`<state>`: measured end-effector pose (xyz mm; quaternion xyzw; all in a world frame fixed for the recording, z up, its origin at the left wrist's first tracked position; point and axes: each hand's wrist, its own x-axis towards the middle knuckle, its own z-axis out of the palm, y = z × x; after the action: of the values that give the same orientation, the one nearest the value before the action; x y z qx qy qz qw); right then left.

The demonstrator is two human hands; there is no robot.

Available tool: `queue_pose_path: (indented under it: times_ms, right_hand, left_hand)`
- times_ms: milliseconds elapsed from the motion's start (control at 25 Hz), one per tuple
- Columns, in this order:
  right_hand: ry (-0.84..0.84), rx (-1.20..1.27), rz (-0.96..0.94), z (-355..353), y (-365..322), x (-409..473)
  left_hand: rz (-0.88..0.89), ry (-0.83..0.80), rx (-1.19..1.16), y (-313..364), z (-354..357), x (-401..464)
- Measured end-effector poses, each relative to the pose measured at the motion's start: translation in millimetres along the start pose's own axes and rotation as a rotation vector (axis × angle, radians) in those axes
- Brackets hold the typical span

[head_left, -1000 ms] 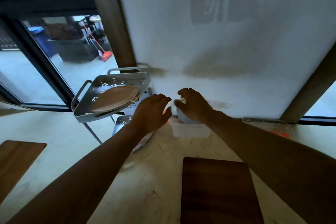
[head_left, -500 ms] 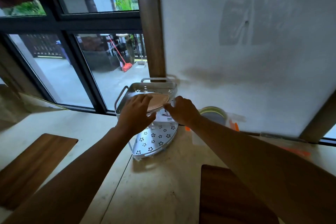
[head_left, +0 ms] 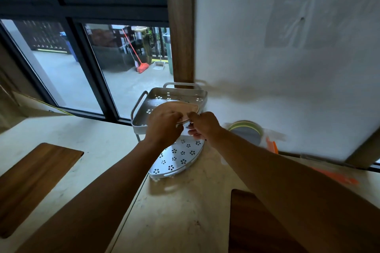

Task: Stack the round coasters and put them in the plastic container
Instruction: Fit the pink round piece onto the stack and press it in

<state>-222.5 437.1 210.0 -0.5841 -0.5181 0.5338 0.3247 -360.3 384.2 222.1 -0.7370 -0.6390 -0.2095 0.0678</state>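
Observation:
A tan round coaster (head_left: pixel 181 107) lies tilted on the upper tier of a grey two-tier corner rack (head_left: pixel 202 96). My left hand (head_left: pixel 163 125) grips its near left edge. My right hand (head_left: pixel 203 124) pinches its near right edge, fingers curled. To the right, a clear plastic container (head_left: pixel 273 135) against the wall holds a stack of round coasters (head_left: pixel 246 131), grey on top with green rims. Part of the tan coaster is hidden behind my hands.
The rack's perforated lower tier (head_left: pixel 178 158) rests on the pale counter (head_left: pixel 174 211). Wooden boards lie at the left (head_left: pixel 30 181) and the lower right (head_left: pixel 257 226). An orange item (head_left: pixel 272 146) sits by the container. White wall behind, window at the left.
Both hands left the container and moved left to the rack's upper tier. They now hold the tan coaster, which has lifted and tilted. The camera has swung left and up.

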Motion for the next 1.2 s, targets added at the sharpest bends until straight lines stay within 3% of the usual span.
queue_pose_path:
  times_ms: [240,360,640,800,960,1080,1200]
  right_hand:
    - [0.011,0.019,-0.185,-0.2,-8.0,-2.9]
    - [0.036,-0.003,-0.265,0.2,-19.7,-10.9]
    - [0.146,0.13,-0.269,-13.3,-55.0,-54.5]
    - [0.18,0.162,-0.345,-47.1,-70.3,-79.9]
    - [0.251,0.009,-0.394,-90.6,-75.7,-95.8]
    - [0.226,-0.22,-0.505,-127.2,-69.9,-112.6]
    - [0.195,-0.427,-0.579,-153.3,-53.5,-126.3]
  left_hand:
    - [0.146,0.157,-0.117,2.0,2.8,2.1]
    - [0.046,0.244,-0.158,16.1,-5.8,-3.8]
    - [-0.258,0.218,-0.248,76.6,-40.4,-2.3]
    - [-0.139,0.133,-0.434,119.2,-59.5,-2.4]
    - [-0.055,0.067,-0.52,141.7,-71.3,-1.6]
    - [-0.105,0.16,-0.549,156.9,-80.2,3.9]
    - [-0.147,0.125,-0.502,163.8,-78.2,10.8]
